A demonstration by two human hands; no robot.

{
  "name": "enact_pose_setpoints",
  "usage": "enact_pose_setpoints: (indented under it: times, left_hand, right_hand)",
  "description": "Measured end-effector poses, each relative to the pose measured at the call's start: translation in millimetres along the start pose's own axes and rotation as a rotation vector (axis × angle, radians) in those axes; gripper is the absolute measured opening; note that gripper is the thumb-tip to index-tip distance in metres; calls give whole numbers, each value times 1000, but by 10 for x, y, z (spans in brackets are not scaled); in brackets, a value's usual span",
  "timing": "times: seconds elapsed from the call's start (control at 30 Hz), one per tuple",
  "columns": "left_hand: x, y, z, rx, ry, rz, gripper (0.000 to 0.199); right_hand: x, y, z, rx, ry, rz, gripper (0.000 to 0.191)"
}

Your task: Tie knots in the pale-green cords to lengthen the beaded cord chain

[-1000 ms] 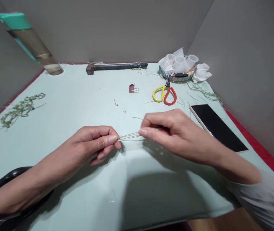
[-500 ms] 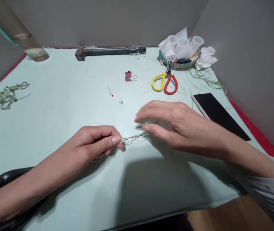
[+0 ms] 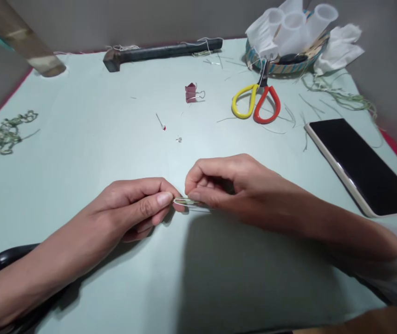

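Observation:
Between the thumb and forefinger of my left hand (image 3: 135, 208) is one end of a thin bundle of green and white threads (image 3: 183, 201), where a white loop shows. Close by on the right, my right hand (image 3: 233, 183) has its thumb and forefinger pinched together on the same threads. The rest of the bundle is hidden under the right hand. A pin with a red end (image 3: 160, 121) and a small clear piece (image 3: 179, 139) lie on the table just beyond the hands.
Farther back are a maroon binder clip (image 3: 190, 93), yellow-and-red-handled scissors (image 3: 267, 105) and a hammer (image 3: 166, 52). A basket (image 3: 282, 69) holds white tubes. At right lies a phone (image 3: 361, 162); at left, knotted green cord (image 3: 3, 139) and a thick pole (image 3: 27, 37).
My right hand has moved left toward the left hand, and its fingers have closed from apart to a pinch on the threads. The view has shifted slightly.

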State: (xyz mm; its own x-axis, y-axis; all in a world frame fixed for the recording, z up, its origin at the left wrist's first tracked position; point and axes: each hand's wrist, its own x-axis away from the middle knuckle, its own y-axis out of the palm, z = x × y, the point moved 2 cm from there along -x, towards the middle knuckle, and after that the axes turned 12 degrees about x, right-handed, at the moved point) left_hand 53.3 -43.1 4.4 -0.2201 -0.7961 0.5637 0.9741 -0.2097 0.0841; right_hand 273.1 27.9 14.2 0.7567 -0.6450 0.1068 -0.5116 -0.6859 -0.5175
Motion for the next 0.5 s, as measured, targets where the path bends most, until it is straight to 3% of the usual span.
enact_pose_setpoints:
  times: [0.2,0.4,0.5]
  left_hand:
    - [12,37,45,47,-28,9,29]
    - [2,42,24,22,6,36,35]
    - [5,27,5,26,22,39,38]
  right_hand:
    - [7,36,58,51,-98,31,19]
    - [79,60,16,368,-343,293,14]
    - [139,97,-28,506,-449,332,18]
